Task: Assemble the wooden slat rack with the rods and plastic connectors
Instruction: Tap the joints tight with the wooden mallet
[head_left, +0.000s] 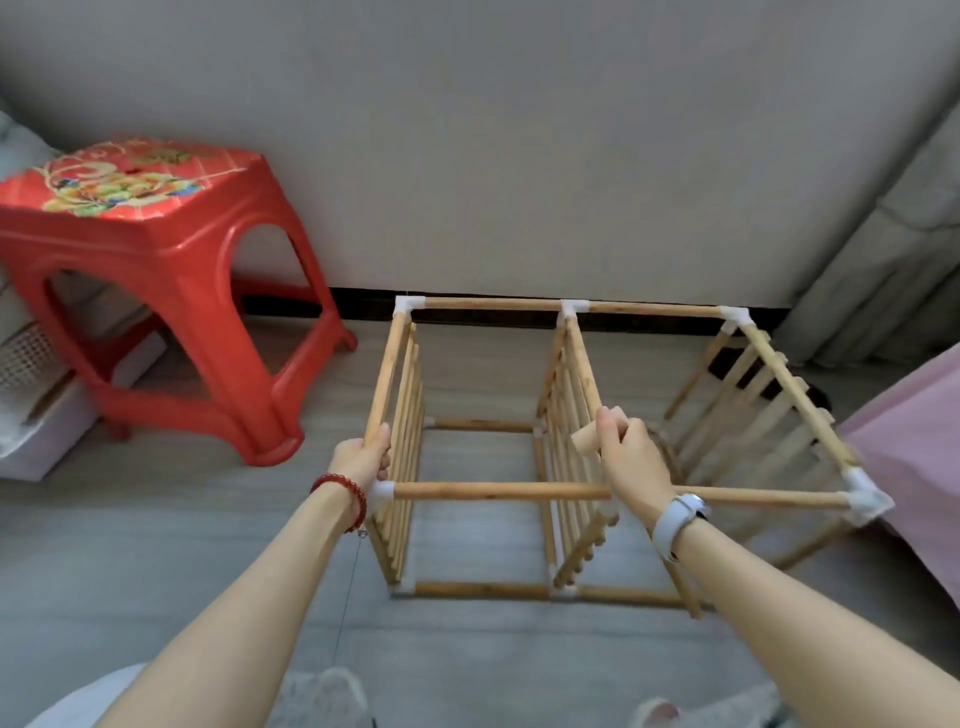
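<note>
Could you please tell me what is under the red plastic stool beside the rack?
Under the red plastic stool lie its own red crossbars and bare floor. Pale boxes show through its left opening; what they hold is hidden.

Only 1 view exists, taken from a camera worn on the person's head; it looks forward and steeply down past both outstretched forearms to the floor (156, 545); the wide lens bends the wall (519, 156) and skirting at the edges; the rack (498, 491) sits close, at arm's reach, filling the centre and right of the frame.
</note>
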